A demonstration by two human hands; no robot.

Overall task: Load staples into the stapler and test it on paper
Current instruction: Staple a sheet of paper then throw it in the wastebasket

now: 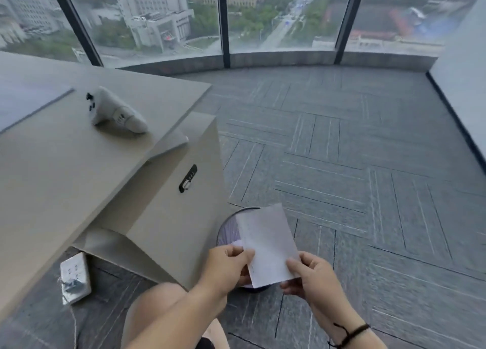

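Note:
A folded white sheet of paper (267,243) is held upright in both hands, low in the head view. My left hand (227,264) pinches its left edge. My right hand (310,275) grips its lower right corner. A row of small marks, possibly staples, runs down the paper's left edge. The paper hangs over a round bin (228,230) on the floor. No stapler is in view.
A beige desk (65,170) fills the left, with a white handheld device (115,111) lying on it. A drawer cabinet with a combination lock (188,178) stands under the desk. A white power strip (75,277) lies on the carpet. My bare knee (155,312) is at the bottom.

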